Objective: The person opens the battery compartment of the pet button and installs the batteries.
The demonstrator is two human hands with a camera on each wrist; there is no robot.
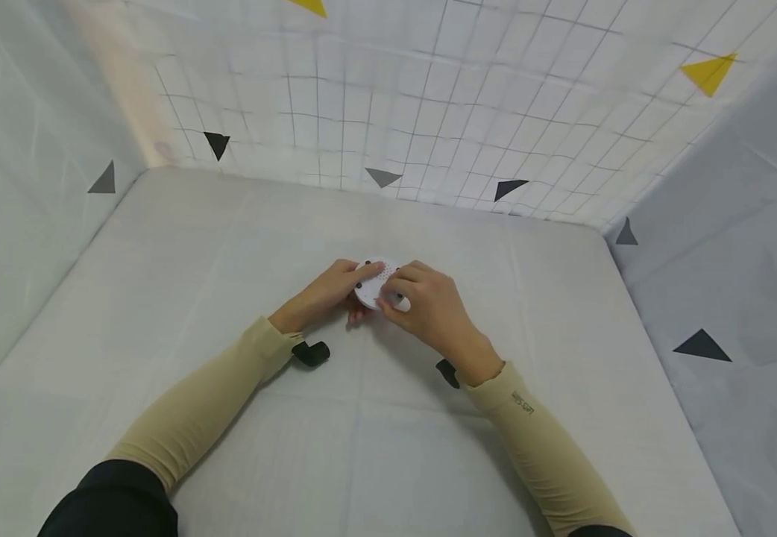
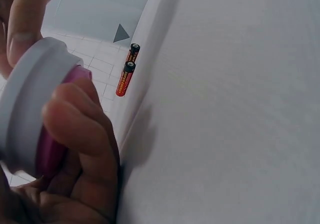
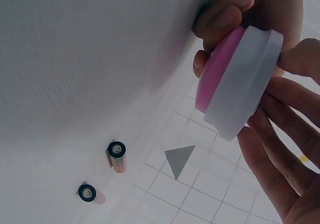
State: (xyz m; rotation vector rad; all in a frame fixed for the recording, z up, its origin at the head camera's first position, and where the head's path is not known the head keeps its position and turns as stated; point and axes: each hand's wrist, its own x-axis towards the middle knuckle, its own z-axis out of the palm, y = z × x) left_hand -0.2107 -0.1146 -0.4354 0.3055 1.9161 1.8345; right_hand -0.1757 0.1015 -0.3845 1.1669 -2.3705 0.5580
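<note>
Seems only partway along, with the round device [image 1: 370, 292] held over the counter [image 1: 395, 447] and two batteries [image 3: 118, 159] left loose, apart from it. Holding with left hand [image 1: 328, 292], fingers clamped around; touching white face with right hand [image 1: 434, 304], cannot tell if pinching. Looks intact, white above, pink underneath, small holes on face.

Yellow triangles [image 1: 711, 74] and black triangles [image 1: 217, 143] mark a gridded, probably film-covered wall [image 1: 395, 97].
</note>
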